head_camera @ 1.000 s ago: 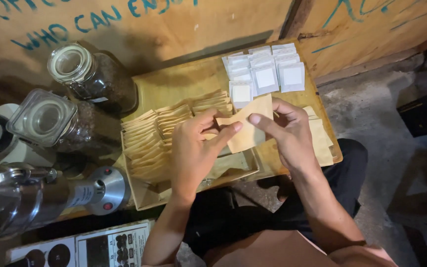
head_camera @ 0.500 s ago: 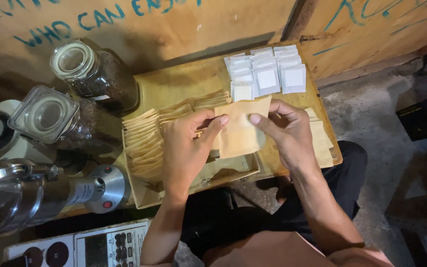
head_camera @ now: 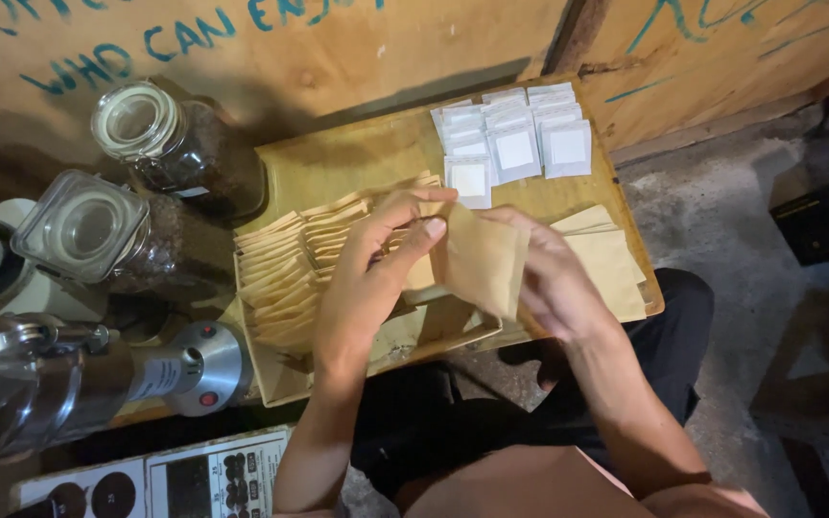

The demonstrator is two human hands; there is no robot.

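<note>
at frame centre my left hand (head_camera: 367,288) and right hand (head_camera: 554,283) fingers pinch one brown paper pouch (head_camera: 482,261) above the wooden tray (head_camera: 271,379).

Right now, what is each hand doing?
Left hand: closed, pinching the brown paper pouch at its edge.
Right hand: holding the same pouch from behind.

Looks like a small coffee-packing corner of a shop or workshop, rough and improvised. Plywood wall (head_camera: 357,48) with blue hand-painted lettering at twelve o'clock, two glass jars (head_camera: 146,144) of dark beans at ten o'clock, a steel grinder-like machine (head_camera: 69,384) at eight o'clock, bare concrete floor (head_camera: 722,230) at three o'clock. Low wooden board (head_camera: 357,163) at centre, loaded with a tray of kraft paper envelopes (head_camera: 280,278) and rows of small white sachets (head_camera: 515,144) at one o'clock.
</note>
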